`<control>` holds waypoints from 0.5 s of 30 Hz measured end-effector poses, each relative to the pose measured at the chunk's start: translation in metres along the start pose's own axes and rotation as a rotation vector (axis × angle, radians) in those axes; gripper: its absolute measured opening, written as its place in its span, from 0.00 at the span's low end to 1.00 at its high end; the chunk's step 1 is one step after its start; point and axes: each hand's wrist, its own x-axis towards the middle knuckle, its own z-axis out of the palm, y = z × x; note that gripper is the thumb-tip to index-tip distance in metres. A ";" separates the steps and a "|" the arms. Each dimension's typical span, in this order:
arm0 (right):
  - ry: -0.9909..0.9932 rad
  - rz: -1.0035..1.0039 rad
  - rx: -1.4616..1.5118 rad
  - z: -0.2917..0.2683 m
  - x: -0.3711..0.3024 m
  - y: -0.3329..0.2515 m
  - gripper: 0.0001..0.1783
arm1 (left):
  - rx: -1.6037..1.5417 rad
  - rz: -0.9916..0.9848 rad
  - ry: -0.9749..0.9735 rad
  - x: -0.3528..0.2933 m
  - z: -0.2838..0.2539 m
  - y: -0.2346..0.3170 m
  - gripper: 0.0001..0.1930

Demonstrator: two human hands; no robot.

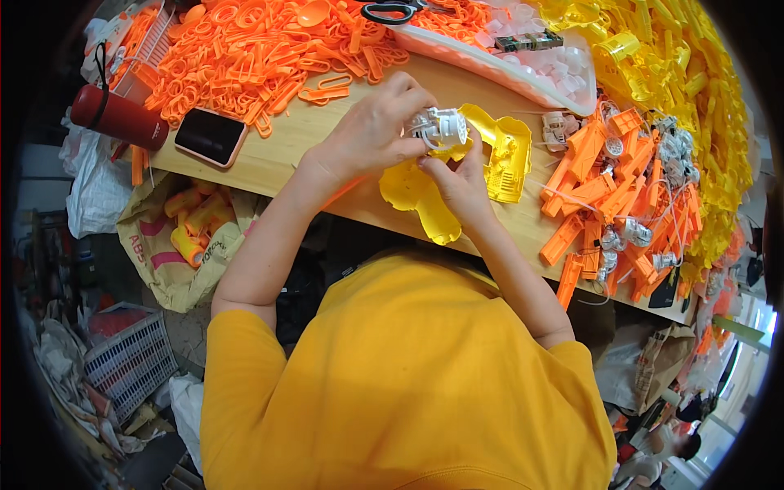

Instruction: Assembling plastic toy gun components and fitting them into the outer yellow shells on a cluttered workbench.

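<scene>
My left hand [371, 126] grips a white cylindrical plastic mechanism [447, 129] between thumb and fingers, above the table. Just below it is my right hand [464, 186], its thumb and fingers drawn in close under the mechanism. What they pinch, if anything, is hidden. Two hollow yellow plastic shell halves lie around my hands. One shell half [510, 159] rests open to the right, showing ribs inside. The other shell half [420, 196] sits under my right hand and reaches past the table's front edge.
Orange plastic clips [245, 57] pile at the back left, near a phone [211, 137] and red bottle [118, 117]. Black-handled scissors [389, 11] lie by a tray [490, 69] of translucent caps. Orange parts with wires [604, 188] and yellow shells [702, 122] heap at right.
</scene>
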 end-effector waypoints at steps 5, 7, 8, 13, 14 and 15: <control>0.059 -0.054 -0.114 -0.002 -0.004 -0.012 0.40 | -0.079 -0.113 0.207 -0.008 0.013 0.013 0.21; 0.052 -0.175 -0.201 -0.005 -0.004 -0.003 0.41 | -0.329 -0.256 0.218 -0.014 0.019 0.014 0.23; 0.039 -0.296 -0.291 -0.006 -0.003 0.000 0.41 | -0.328 -0.257 0.214 -0.016 0.022 0.015 0.23; 0.013 -0.333 -0.232 -0.006 -0.005 -0.001 0.41 | -0.524 -0.252 0.252 -0.021 0.026 0.019 0.22; -0.028 -0.313 -0.161 -0.006 -0.004 -0.002 0.42 | -0.522 -0.254 0.250 -0.022 0.027 0.019 0.22; -0.028 -0.312 -0.158 -0.007 -0.004 -0.003 0.42 | -0.583 -0.288 0.272 -0.024 0.030 0.018 0.22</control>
